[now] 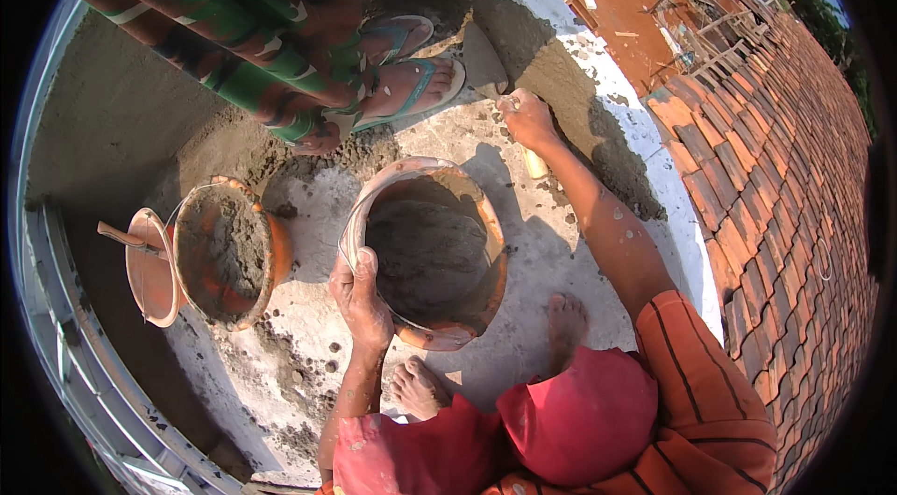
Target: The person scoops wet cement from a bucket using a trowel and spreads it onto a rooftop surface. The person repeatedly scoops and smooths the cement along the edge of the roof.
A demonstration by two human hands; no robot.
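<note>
My left hand [360,294] grips the near rim of an orange bucket [467,205] tilted toward me, with grey mortar inside. My right hand [528,119] is stretched out and closed on the handle of a trowel [486,65], whose blade lies against the mortar-coated curved wall. My bare feet [420,387] rest on the concrete floor just below the bucket.
A second orange bucket [224,247] with mortar stands at the left, with an orange scoop [149,266] beside it. Another person's sandalled feet [411,84] stand at the top. A white curved ledge [673,205] borders a red tiled roof [785,168] on the right.
</note>
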